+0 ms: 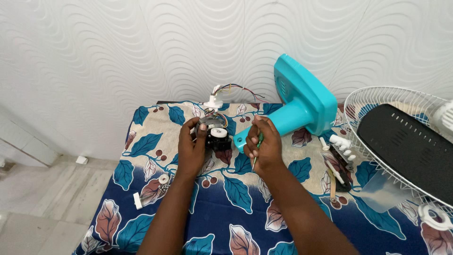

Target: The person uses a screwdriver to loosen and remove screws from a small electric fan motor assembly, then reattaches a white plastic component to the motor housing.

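Small black fan motor [214, 134] with a white round part on top and coloured wires, resting on the leaf-print tablecloth [226, 208]. Left hand [191, 148] curled around its left side, gripping. Right hand [264, 141] closed on a green-handled screwdriver [257, 148], just right of the motor.

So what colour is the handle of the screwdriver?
Green: the screwdriver handle peeks out of the right hand, seen in the head view.
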